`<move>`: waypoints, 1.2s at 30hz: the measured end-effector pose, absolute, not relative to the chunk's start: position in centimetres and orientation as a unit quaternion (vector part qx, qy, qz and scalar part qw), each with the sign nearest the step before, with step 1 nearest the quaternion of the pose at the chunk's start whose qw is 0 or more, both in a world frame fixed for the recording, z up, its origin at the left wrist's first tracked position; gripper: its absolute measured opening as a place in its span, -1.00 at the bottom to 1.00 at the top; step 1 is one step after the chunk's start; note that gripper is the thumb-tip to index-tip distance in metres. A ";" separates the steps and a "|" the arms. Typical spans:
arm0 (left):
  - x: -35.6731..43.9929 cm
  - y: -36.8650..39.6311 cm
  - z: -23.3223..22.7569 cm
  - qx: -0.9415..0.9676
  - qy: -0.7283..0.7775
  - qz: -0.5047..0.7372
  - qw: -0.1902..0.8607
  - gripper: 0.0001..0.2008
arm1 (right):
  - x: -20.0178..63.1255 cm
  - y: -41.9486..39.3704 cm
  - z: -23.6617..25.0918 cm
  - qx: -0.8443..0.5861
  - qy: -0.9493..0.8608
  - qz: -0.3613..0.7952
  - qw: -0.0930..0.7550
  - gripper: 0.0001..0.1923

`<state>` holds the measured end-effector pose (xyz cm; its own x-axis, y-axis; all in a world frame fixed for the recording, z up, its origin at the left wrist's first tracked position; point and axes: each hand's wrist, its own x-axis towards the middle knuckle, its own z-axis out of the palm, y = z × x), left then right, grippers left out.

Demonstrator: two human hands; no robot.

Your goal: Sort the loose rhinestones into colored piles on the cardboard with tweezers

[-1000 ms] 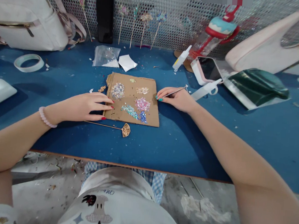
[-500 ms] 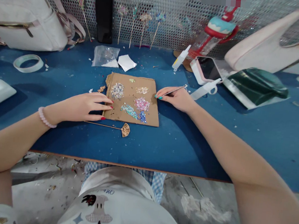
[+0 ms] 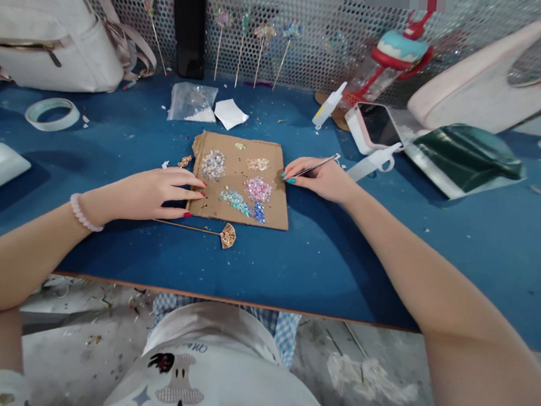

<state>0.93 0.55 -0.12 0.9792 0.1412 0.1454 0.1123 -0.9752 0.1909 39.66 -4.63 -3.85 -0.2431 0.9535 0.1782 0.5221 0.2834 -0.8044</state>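
A square of brown cardboard [image 3: 270, 149] lies on the blue table, bearing small heaps of silvery, yellowish, pink [image 3: 258, 189], turquoise [image 3: 235, 201] and dark blue beads or rhinestones. My left hand [image 3: 160, 193] lies with its fingers spread, the tips on the cardboard's left edge. Beside the right edge, my right hand [image 3: 322, 177] pinches a pair of slim metal tweezers [image 3: 319, 164], whose tips are too small to make out. In front of the cardboard lies a gold hairpin with a fan-shaped head [image 3: 228, 236]; its stick runs left, below my left hand. Small gold pieces [image 3: 184, 161] sit at the cardboard's upper left.
Behind the cardboard are a plastic bag [image 3: 193, 103], white paper [image 3: 231, 114], glue bottles [image 3: 329, 106] and a pink-edged device [image 3: 374, 129]. Decorated pins [image 3: 265, 32] and a black phone [image 3: 188, 31] lean on the mesh wall. A tape roll [image 3: 52, 114] lies left, a green pouch [image 3: 468, 160] right.
The view has shifted very slightly. My right hand's fingertips and the tweezers have moved a little beside the cardboard's right edge; my left hand stays in place.
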 end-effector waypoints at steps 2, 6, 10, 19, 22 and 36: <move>0.9 0.6 -0.2 0.991 0.062 0.078 0.087 -0.68 | 39.6 -4.6 -3.8 -0.509 -0.724 0.314 0.344 -0.67; 0.8 0.6 -0.1 0.992 0.061 0.075 0.079 -0.66 | 39.4 -4.6 -3.8 -0.513 -0.720 0.308 0.351 -0.67; 0.9 0.5 -0.1 0.993 0.060 0.072 0.072 -0.65 | 39.3 -4.5 -4.0 -0.521 -0.718 0.296 0.355 -0.67; 0.9 0.4 0.1 0.993 0.059 0.073 0.077 -0.66 | 39.5 -4.5 -4.2 -0.529 -0.710 0.287 0.366 -0.67; 0.8 0.5 0.0 0.992 0.061 0.073 0.078 -0.67 | 39.7 -4.5 -4.2 -0.514 -0.710 0.308 0.369 -0.66; 0.9 0.5 -0.1 0.992 0.063 0.073 0.081 -0.67 | 39.1 -5.0 -3.8 -0.519 -0.738 0.239 0.359 -0.70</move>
